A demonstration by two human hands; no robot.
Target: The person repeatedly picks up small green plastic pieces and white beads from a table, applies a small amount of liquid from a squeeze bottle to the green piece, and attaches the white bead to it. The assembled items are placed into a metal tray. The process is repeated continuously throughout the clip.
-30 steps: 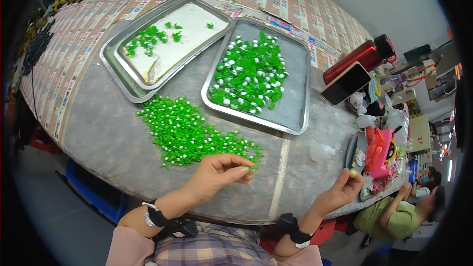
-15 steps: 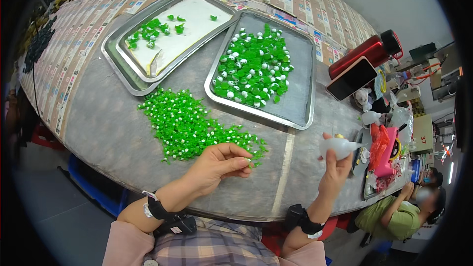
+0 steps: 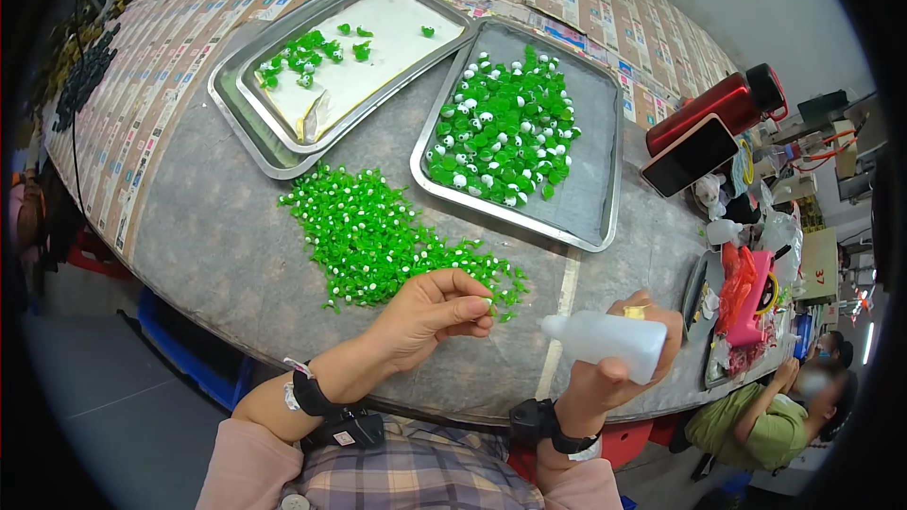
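The left hand [image 3: 430, 319], in the lower middle of the frame, has its thumb and forefinger pressed together on a small green piece [image 3: 490, 307]; the piece is mostly covered by the fingertips, so its shape is hard to make out. The right hand [image 3: 593, 387], right of centre in the lower half, is wrapped around a whitish see-through bottle [image 3: 614, 344]. The bottle lies tipped on its side, its narrow end pointing left toward the pinched piece and apart from it. Both wrists wear dark straps, the left strap [image 3: 308, 391] and the right strap [image 3: 557, 427].

Just beyond the left hand, a loose pile [image 3: 373, 241] of small green pieces with white dots spreads over the grey table top [image 3: 227, 217], near the middle of the frame. Above the pile, at upper centre, a metal tray [image 3: 515, 219] holds many green-and-white pieces [image 3: 510, 123]. At upper left, another tray [image 3: 276, 170] carries a smaller tray lined with a white sheet [image 3: 397, 30], with a few green pieces on it, most toward the left.

At upper right, a phone [image 3: 690, 156] leans by a red flask [image 3: 704, 113]. Further down the right side are a pink container [image 3: 753, 307] and a red bag [image 3: 737, 283]. At lower right, a person in a green top [image 3: 756, 425] sits by the table.
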